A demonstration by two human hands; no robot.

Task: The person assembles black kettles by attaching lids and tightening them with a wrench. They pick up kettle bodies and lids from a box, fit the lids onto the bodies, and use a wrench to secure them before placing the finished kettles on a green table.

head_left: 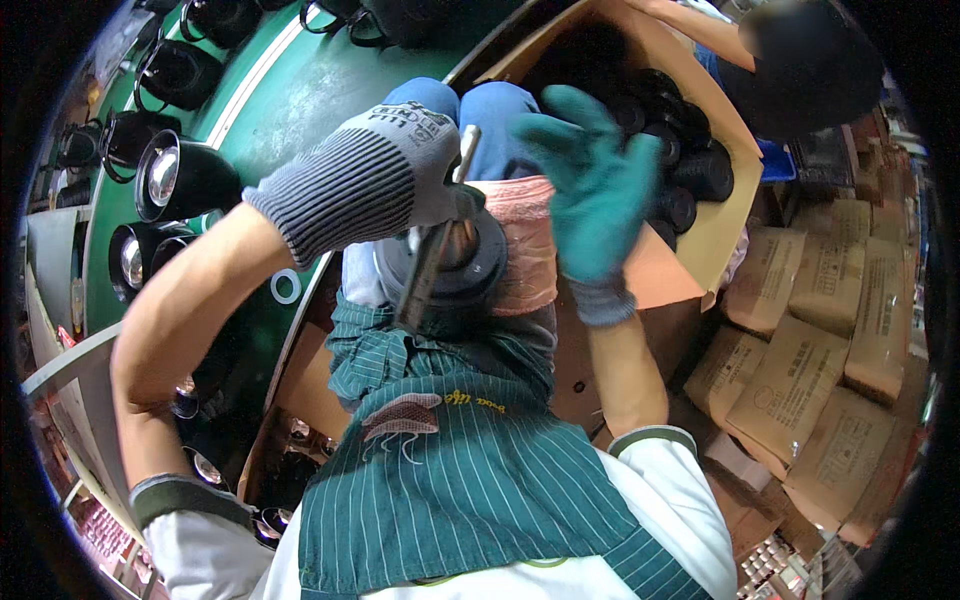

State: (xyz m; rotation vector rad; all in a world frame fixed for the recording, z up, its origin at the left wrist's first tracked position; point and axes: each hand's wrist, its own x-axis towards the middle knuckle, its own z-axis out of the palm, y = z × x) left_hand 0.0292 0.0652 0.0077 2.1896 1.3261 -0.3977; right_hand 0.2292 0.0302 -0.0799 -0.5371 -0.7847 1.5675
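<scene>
My left hand [370, 170], in a grey striped glove, is closed around a long metal tool [425, 275] whose kind I cannot make out. The tool slants across a round black part [480, 270] in my lap, with a coppery middle partly hidden behind the hand and tool. A pink cloth [525, 250] lies over my leg beside that part. To the right, my right hand [595, 190] is raised in a green glove, slightly blurred, its fingers spread and nothing in them.
Black lamp-like housings with shiny insides [185, 175] line the green table [330, 70] at left. A cardboard box [735, 225] of round black parts stands at front right. Brown cartons [790, 390] are stacked at right. Another person's arm [700, 28] reaches beside the box.
</scene>
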